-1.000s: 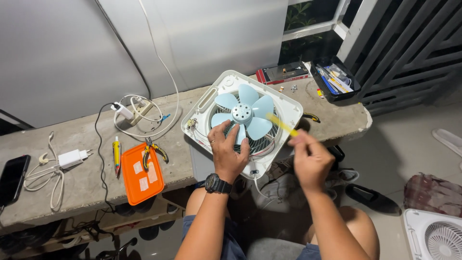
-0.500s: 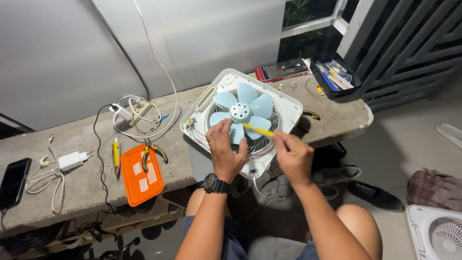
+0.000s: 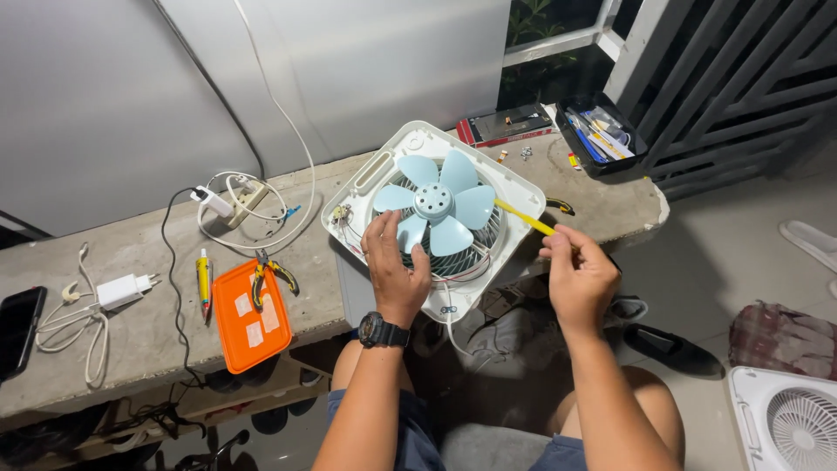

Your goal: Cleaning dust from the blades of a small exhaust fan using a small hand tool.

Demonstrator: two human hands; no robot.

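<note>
A white square fan housing [image 3: 410, 144] lies flat on the concrete bench [image 3: 131, 336], with a pale blue fan blade [image 3: 438, 202] on top of its grille. My left hand [image 3: 394, 266], a black watch on its wrist, rests on the housing's near side with fingers touching the blade. My right hand [image 3: 577, 275] holds a thin yellow screwdriver [image 3: 524, 216] by its near end, at the fan's right edge; its tip points at the grille beside the blade.
An orange tray [image 3: 250, 324], pliers [image 3: 266, 272], a yellow pen-like tester [image 3: 203, 277], a white charger [image 3: 122, 290], cables and a phone [image 3: 17, 327] lie left. A black tool tray [image 3: 597, 133] and a red-edged box [image 3: 506, 125] sit at the back right. Another white fan [image 3: 789, 419] stands on the floor, right.
My right hand brought the yellow screwdriver in over the blade hub, then drew it back out to the fan's right edge. My left hand stayed on the fan.
</note>
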